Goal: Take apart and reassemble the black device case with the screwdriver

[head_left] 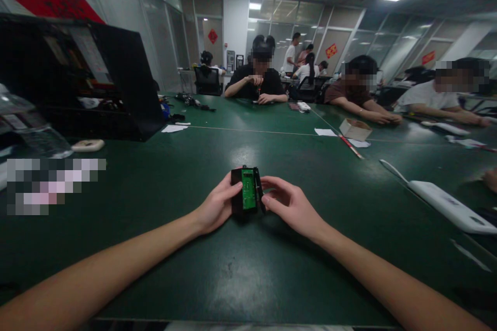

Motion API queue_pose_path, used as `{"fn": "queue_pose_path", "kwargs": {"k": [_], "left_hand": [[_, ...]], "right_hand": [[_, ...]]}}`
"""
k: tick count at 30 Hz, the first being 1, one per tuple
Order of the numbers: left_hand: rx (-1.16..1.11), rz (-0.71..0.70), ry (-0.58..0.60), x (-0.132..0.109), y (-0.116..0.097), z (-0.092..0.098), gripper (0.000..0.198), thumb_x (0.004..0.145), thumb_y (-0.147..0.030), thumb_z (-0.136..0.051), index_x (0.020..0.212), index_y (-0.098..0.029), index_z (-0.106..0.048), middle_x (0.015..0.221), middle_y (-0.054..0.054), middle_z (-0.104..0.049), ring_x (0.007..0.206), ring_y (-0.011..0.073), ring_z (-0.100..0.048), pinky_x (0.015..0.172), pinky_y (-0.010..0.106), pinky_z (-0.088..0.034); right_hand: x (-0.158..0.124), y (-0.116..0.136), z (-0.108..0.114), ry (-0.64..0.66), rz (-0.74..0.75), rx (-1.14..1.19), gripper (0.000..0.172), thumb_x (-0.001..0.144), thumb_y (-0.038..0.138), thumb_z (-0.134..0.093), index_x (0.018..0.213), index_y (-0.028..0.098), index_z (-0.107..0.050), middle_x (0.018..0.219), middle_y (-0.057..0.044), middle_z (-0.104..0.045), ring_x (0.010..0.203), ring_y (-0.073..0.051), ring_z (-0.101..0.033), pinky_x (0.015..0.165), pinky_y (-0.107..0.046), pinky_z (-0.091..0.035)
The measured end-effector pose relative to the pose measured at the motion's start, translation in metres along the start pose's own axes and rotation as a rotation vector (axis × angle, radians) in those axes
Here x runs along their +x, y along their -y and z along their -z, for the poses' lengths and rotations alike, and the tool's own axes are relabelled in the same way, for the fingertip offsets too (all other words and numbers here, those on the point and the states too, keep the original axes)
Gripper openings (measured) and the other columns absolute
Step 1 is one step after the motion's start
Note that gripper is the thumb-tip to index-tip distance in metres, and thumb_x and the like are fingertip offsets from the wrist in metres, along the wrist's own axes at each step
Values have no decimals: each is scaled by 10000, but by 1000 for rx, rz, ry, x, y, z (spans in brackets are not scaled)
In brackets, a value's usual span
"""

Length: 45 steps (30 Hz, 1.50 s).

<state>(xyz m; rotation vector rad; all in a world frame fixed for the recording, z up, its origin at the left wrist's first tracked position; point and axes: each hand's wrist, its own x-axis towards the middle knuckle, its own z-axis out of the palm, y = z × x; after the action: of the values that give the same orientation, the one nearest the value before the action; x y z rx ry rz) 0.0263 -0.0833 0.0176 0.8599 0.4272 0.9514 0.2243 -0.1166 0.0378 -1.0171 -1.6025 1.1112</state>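
Observation:
Above the green table, my left hand (pixel 217 204) grips a small black plastic case (pixel 236 199) by its left side, the thumb lying over the front edge. A green circuit board (pixel 249 191) shows inside the case. At the case's right side, my right hand (pixel 291 204) pinches a narrow black cover (pixel 259 191) between thumb and fingers. The cover stands tilted along the edge of the board; whether it is fully apart from the case I cannot tell. My left fingers are mostly hidden behind the case.
A large black open-sided case (pixel 143 83) and a clear plastic bottle (pixel 34 119) stand at left. To the right lie a white device with a strap (pixel 446 204), a red stick (pixel 350 147) and a small cardboard box (pixel 355 129). Several people sit across the green table (pixel 174 170).

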Motion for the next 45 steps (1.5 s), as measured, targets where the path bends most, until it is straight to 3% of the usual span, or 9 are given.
{"fn": "queue_pose_path", "kwargs": {"k": [4, 9, 17, 23, 25, 29, 34, 38, 45], "left_hand": [[61, -28, -39, -1, 3, -1, 648, 844, -273, -709, 1412, -272, -399, 1283, 78, -616, 1154, 253, -619, 1034, 396, -440], [189, -119, -43, -1, 13, 4, 691, 892, -286, -660, 1472, -325, -286, 1389, 53, -543, 1287, 222, -526, 1123, 350, -352], [404, -224, -120, -2, 14, 0, 719, 852, -310, -701, 1446, -271, -297, 1302, 63, -566, 1202, 230, -559, 1086, 340, -385], [355, -273, -166, 5, 23, 5, 585, 860, -336, -675, 1367, -241, -399, 1242, 57, -587, 1167, 225, -556, 1027, 340, -428], [299, -272, -162, 8, 26, 6, 534, 869, -363, -652, 1338, -232, -433, 1233, 62, -606, 1145, 235, -575, 1003, 358, -446], [244, -237, -111, 9, 25, 5, 436, 898, -416, -601, 1262, -197, -502, 1254, 99, -632, 1144, 255, -603, 988, 373, -458], [256, -228, -87, 8, 19, 2, 423, 922, -484, -538, 1200, -166, -561, 1239, 134, -665, 1071, 257, -647, 941, 385, -491], [200, -155, -58, 6, 14, -1, 458, 900, -486, -582, 1223, -165, -533, 1246, 150, -663, 1019, 256, -668, 885, 384, -514], [176, -29, 50, 8, 19, 5, 504, 858, -394, -678, 1269, -156, -509, 1263, 156, -646, 1062, 281, -655, 845, 364, -524]], "right_hand": [[-2, 0, -7, -41, 47, -157, 386, 826, 265, -719, 1204, 208, -664, 1018, -70, -704, 741, -176, -658, 649, -311, -542], [-3, -5, -15, -94, 108, -271, 447, 827, 319, -727, 1258, 236, -641, 1101, -83, -690, 741, -181, -658, 676, -344, -561], [-3, -2, -19, -116, 183, -420, 432, 845, 353, -728, 1260, 263, -652, 1072, -86, -662, 746, -187, -628, 699, -366, -549], [-4, -8, -21, -52, 259, -455, 500, 845, 321, -731, 1323, 278, -593, 1116, -72, -615, 817, -174, -615, 688, -319, -552], [-5, -12, -23, -48, 225, -384, 545, 839, 299, -730, 1350, 277, -542, 1137, -69, -604, 856, -174, -618, 680, -300, -555], [-5, -18, -28, -71, 1, -79, 548, 833, 364, -716, 1318, 252, -487, 1201, -77, -575, 789, -143, -633, 643, -282, -567], [-2, -22, -27, 143, -234, 241, 623, 795, 437, -741, 1313, 187, -503, 987, -51, -648, 795, -164, -664, 780, -354, -582], [-2, -19, -25, 122, -236, 260, 597, 782, 416, -766, 1275, 142, -571, 818, -16, -650, 772, -161, -663, 806, -339, -562], [-2, -16, -19, 62, -283, 286, 479, 798, 420, -759, 1166, 145, -622, 786, -14, -670, 689, -137, -666, 696, -276, -556]]}}
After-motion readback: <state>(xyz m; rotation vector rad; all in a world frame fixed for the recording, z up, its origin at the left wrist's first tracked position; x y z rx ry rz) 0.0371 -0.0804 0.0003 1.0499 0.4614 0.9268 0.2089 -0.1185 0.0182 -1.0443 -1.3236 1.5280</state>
